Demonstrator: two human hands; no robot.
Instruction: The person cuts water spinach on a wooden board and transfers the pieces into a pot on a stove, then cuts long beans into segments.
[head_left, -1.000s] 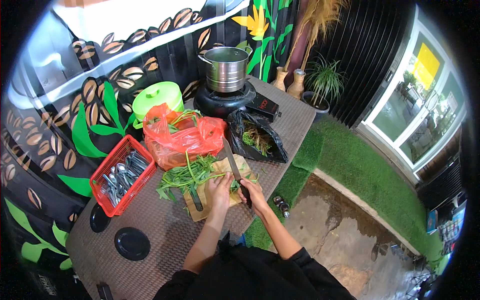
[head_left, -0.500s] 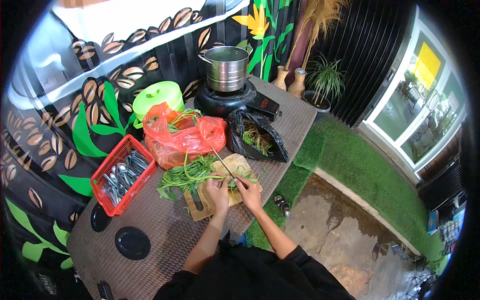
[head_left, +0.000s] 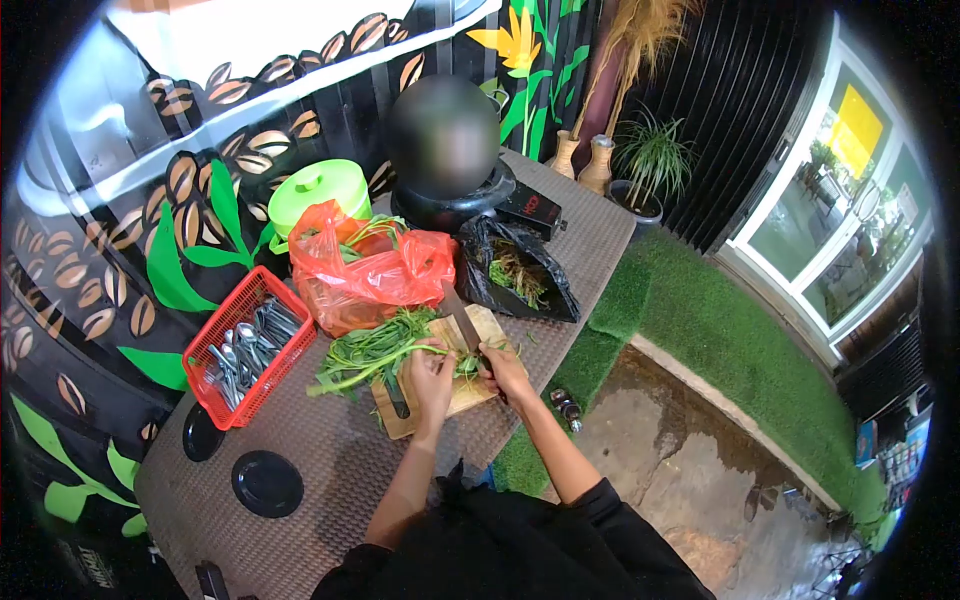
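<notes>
My right hand (head_left: 506, 374) is closed around the handle of a knife (head_left: 462, 318), whose broad blade points up and away over the wooden cutting board (head_left: 487, 322). Beside it, my left hand (head_left: 432, 380) is closed on stems of the leafy greens (head_left: 375, 350). The greens spread left across the board and onto the table, with one long pale stem reaching out to the left. Small cut pieces of green lie on the board around the knife hand. My left fingertips are partly hidden by the stems.
Behind the board sit a red plastic bag (head_left: 365, 285) and a black bag of greens (head_left: 520, 270). A red basket of cutlery (head_left: 250, 345) and a lidded green pot (head_left: 320, 195) stand left. A blurred patch covers the stove's (head_left: 450, 208) top. Two black lids (head_left: 267, 484) lie nearby.
The knife has turned so its blade shows broadside, and my right hand has shifted slightly right. The long stem has swung from near the red bag down to the left.
</notes>
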